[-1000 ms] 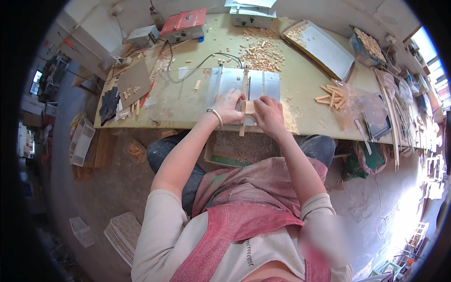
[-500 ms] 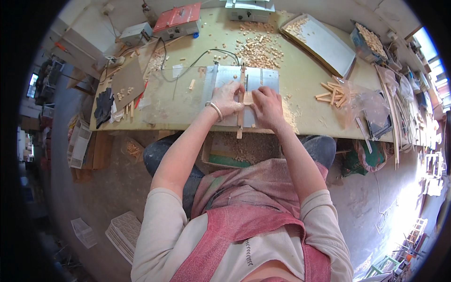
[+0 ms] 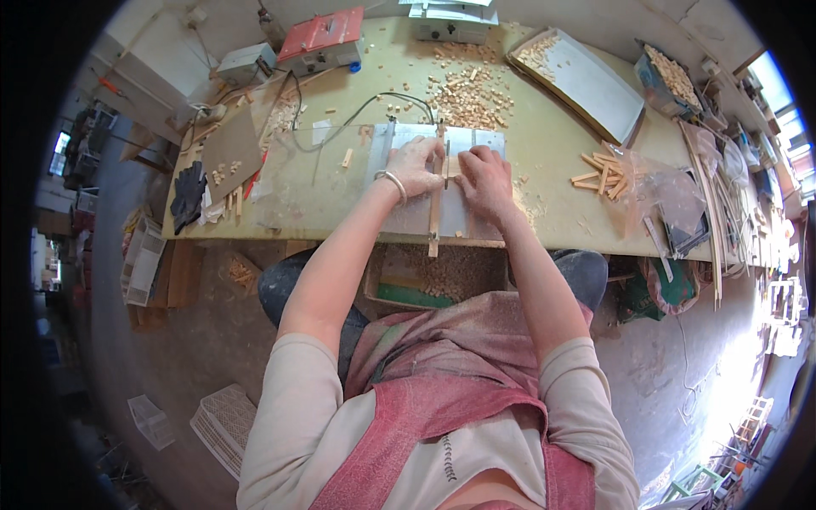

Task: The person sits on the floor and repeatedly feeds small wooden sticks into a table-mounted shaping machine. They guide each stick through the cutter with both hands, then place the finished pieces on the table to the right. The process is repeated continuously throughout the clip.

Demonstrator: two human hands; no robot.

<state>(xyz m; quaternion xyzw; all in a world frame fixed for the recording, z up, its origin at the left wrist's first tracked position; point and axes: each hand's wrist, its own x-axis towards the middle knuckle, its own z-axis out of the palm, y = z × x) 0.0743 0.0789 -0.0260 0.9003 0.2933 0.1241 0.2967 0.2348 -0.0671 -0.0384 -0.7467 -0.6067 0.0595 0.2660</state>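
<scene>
A small pale wood piece point(image 3: 454, 169) lies between my hands on the metal saw table point(image 3: 408, 136). My left hand point(image 3: 415, 167) is closed at the wood's left end, its fingers by a long wooden strip point(image 3: 434, 223) that runs toward me past the bench edge. On the other side, my right hand point(image 3: 484, 178) pinches the right end with bent fingers. A thin dark upright blade point(image 3: 447, 153) stands between the two hands, very near the fingertips. My fingers partly cover the wood.
Small cut blocks point(image 3: 472, 98) are heaped behind the saw table. Wood sticks point(image 3: 602, 172) lie right, by a plastic bag point(image 3: 650, 191). A grey tray point(image 3: 586, 81) and red machine box point(image 3: 321, 41) stand farther back. Dark gloves point(image 3: 188, 194) lie left; a sawdust bin point(image 3: 416, 285) sits below.
Both hands have moved slightly away from me along the saw table, together with the small wood piece. More of the blade now shows between them.
</scene>
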